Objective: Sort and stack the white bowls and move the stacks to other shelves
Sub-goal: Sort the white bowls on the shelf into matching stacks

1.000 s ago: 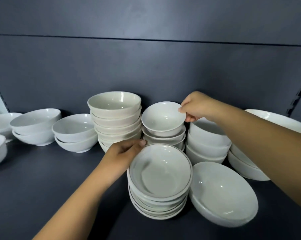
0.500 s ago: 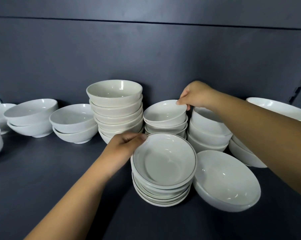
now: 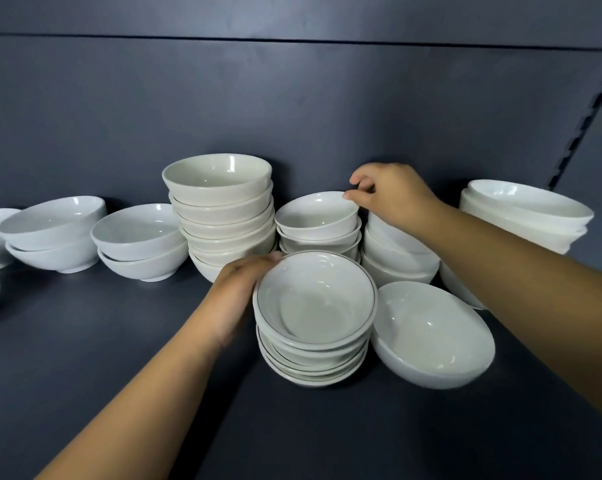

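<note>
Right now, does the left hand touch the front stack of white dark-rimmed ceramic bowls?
Touching. The head view shows the left hand pressed against the front stack, no gap.

L hand (image 3: 239, 292) flat vs left side of front stack (image 3: 315, 306) of line-rimmed bowls, fingers straight, tips at the top rim. R hand (image 3: 393, 199) further back: thumb tip touches right rim of top bowl on small stack (image 3: 315, 216), index curled just above w/ a gap, can't tell if it grips. Tall stack (image 3: 220, 202) just behind L fingertips, low stack (image 3: 396, 251) under R palm, single bowl (image 3: 431, 334) just beside front stack on the side away from L fingers, all on dark shelf (image 3: 85, 358).
</note>
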A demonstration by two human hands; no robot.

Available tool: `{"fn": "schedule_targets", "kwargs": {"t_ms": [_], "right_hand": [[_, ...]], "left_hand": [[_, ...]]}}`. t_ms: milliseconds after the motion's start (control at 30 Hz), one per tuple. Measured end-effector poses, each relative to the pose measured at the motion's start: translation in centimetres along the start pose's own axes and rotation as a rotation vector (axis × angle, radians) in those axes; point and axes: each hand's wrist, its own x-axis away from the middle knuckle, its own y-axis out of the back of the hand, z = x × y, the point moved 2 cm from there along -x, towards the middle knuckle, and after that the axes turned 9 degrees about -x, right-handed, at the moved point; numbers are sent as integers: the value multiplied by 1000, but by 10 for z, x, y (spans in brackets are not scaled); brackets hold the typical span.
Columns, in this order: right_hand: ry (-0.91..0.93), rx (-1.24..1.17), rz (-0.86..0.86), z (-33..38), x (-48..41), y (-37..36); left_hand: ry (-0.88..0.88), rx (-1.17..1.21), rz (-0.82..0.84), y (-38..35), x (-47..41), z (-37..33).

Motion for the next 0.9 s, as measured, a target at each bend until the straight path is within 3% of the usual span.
{"fn": "schedule_targets", "kwargs": {"t_ms": [67, 200, 400, 500, 633, 767, 900], "right_hand": [[71, -62, -120, -2, 27, 8], [49, -258, -253, -18, 100, 19], [-52, -442, -157, -58, 176, 0], [96, -451, -147, -63, 191, 8], [259, -196, -29, -72, 198, -1], [206, -213, -128, -79, 199, -3], [-60, -525, -130, -84, 198, 1]], "left_hand": [[2, 66, 86, -7, 2, 2], [2, 147, -18, -17, 5, 1], [-7, 239, -51, -24, 6, 7], [-17, 239, -30, -27, 9, 7], [-18, 234, -22, -27, 10, 7], [-40, 224, 2, -28, 11, 7], [-53, 107, -18, -24, 13, 4]]}}
